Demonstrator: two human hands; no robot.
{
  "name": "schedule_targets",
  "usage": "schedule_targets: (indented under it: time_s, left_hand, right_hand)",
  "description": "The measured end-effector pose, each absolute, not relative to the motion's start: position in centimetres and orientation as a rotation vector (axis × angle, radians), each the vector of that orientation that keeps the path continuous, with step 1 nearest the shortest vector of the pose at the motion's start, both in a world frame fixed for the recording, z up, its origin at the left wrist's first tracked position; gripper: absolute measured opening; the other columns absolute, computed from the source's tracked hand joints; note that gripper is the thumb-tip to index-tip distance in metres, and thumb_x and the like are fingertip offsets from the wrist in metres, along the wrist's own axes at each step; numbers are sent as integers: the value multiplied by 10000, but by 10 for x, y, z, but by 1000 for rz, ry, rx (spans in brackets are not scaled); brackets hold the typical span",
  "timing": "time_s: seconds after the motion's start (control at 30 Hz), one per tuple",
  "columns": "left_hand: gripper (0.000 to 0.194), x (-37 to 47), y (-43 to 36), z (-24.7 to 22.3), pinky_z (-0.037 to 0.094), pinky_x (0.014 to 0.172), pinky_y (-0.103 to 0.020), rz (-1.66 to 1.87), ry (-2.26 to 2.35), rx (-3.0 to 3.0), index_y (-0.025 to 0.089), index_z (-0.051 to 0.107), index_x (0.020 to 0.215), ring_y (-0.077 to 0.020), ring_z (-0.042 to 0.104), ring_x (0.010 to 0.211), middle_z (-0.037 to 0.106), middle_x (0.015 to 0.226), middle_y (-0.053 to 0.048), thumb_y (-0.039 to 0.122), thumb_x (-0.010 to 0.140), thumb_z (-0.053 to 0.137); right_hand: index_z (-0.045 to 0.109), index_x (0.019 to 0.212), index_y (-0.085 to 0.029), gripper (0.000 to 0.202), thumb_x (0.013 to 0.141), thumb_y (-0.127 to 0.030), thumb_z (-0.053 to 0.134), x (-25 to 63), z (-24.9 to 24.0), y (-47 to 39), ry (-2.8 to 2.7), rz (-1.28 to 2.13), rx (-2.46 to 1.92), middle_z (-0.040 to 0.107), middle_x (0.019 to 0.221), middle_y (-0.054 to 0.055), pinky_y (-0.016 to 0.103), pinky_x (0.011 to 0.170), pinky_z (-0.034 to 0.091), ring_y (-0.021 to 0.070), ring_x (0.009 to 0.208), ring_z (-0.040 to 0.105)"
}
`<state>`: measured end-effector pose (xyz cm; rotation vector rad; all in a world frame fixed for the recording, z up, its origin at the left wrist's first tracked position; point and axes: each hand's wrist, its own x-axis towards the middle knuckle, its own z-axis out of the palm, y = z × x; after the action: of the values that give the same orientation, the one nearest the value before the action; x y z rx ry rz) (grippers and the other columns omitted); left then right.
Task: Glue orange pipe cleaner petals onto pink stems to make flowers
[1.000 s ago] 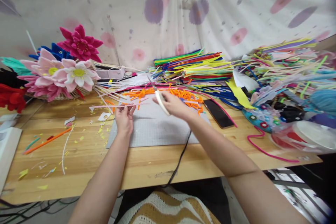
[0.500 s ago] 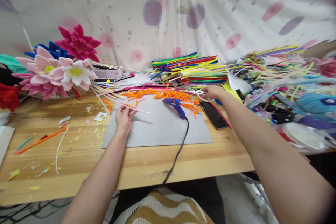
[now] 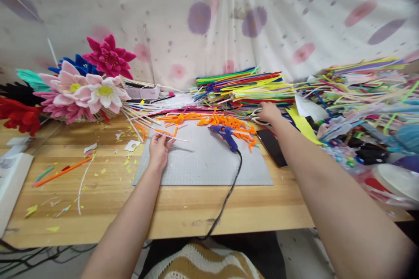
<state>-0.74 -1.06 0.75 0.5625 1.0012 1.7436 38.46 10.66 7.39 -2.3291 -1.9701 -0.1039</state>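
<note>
My left hand point(image 3: 159, 150) is closed in a pinch on a thin white wire point(image 3: 183, 140), which sticks out to the right above the grey cutting mat point(image 3: 196, 170). Just past its fingertips is a strand of orange pipe cleaner point(image 3: 176, 130). My right hand point(image 3: 269, 112) reaches to the back right, beside a pair of scissors point(image 3: 255, 116). Its fingertips point down and are mostly hidden, so whether it grips anything does not show. Between the hands a blue glue gun point(image 3: 225, 136) lies on the mat, against a heap of curled orange pipe cleaners point(image 3: 225, 120).
Bundles of coloured pipe cleaners point(image 3: 245, 87) line the back. Fuzzy flowers point(image 3: 81, 89) stand at left. A phone point(image 3: 272, 147) lies beneath my right forearm, near yellow paper point(image 3: 303, 126). The glue gun's black cord point(image 3: 231, 189) runs over the front edge. Scraps litter the table's left side.
The view has shifted slightly left. My right hand has moved a little farther back, and its fingers are now beyond the scissors handles. My left hand keeps its pinch on the wire.
</note>
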Motion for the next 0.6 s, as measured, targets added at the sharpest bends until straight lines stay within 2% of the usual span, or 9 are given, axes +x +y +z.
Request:
schedule_targets:
  time_s: [0.07,0.13,0.3,0.4,0.5,0.53,0.6]
  left_hand:
    - [199,-5,-10,8,522,671,-292,1723,1004,570,159,475,741,-92,587,652,582,673,22,209,638,639]
    - [190,-2,-9,9,524,662,-289,1704,1012,581,157,480,747,-89,581,643,574,668,25,199,642,633]
    - [185,5,-12,11,527,639,-281,1682,1020,648,160,486,766,-102,589,676,566,686,23,198,651,626]
    - [197,6,-15,12,526,642,-281,1677,999,688,169,482,775,-110,599,696,572,700,21,219,655,631]
    - [207,4,-19,13,528,662,-299,1683,960,698,172,480,767,-108,600,689,572,702,26,229,648,640]
    - [211,3,-20,14,528,669,-302,1685,947,698,172,477,762,-107,600,688,572,702,28,230,646,643]
    - [217,2,-22,15,527,681,-302,1695,924,700,172,471,754,-103,600,689,573,705,30,231,642,648]
  right_hand:
    - [567,1112,-112,443,698,-270,565,370,98,106,-1901,-126,-2249,577,1103,165,322,786,405,257,991,535]
    - [607,1040,-123,384,711,-315,560,347,129,97,-1949,-70,-2133,627,1000,127,319,757,420,234,908,569]
    - [642,931,-168,281,744,-357,554,252,176,42,-2357,259,-1651,664,881,41,234,689,416,142,772,586]
    - [652,901,-184,219,768,-322,546,197,160,12,-2535,456,-1428,666,871,27,212,672,406,122,752,589]
    - [644,938,-166,226,765,-289,569,162,119,1,-2517,623,-1459,662,901,56,218,686,406,135,790,593]
    - [650,895,-151,204,772,-286,560,156,105,1,-2470,729,-1501,664,869,62,221,675,411,137,770,595]
    - [642,780,-122,199,800,-280,522,148,81,2,-2299,1153,-1508,655,738,50,206,611,422,111,651,583]
